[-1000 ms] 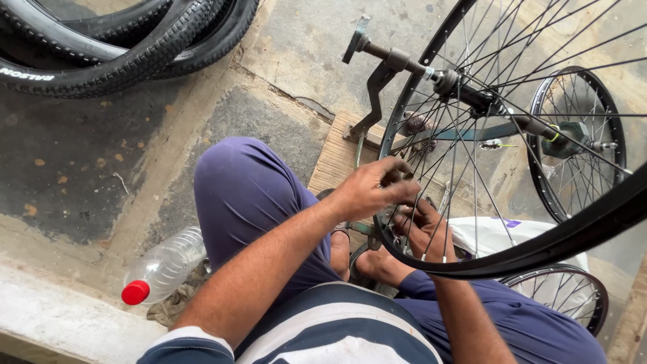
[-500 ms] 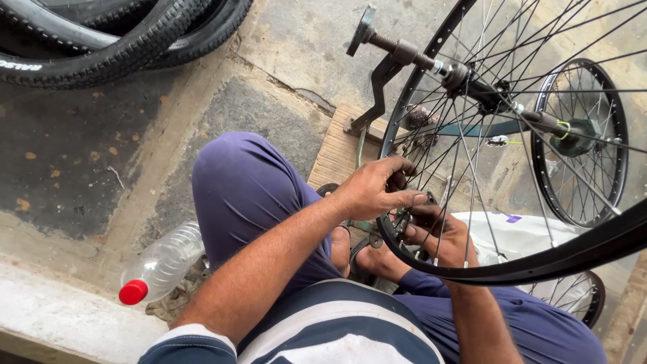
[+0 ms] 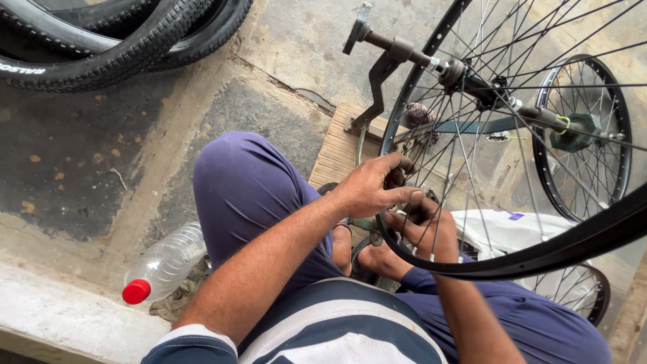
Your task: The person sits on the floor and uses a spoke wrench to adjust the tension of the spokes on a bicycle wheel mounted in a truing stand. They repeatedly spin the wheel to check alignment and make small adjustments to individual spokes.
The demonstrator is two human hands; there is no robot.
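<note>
The rim [image 3: 431,259] under my fingers is glossy black metal; bottle [image 3: 165,263] clear plastic; tyres [image 3: 114,57] matt knobbly rubber.

Head camera looks steeply down, close over the lap.

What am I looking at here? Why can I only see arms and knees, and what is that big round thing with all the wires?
The camera sits on a person's head and looks down, so you see their own arms and knees. The round thing is a bicycle wheel rim with thin metal spokes, mounted on a metal stand. The left hand pinches the rim near the spokes, and the right hand reaches in behind the spokes; what it grips is hidden. On the concrete floor lie a clear plastic bottle with a red cap, black tyres at the top left, and a wooden board under the stand. Another smaller wheel stands behind.
</note>
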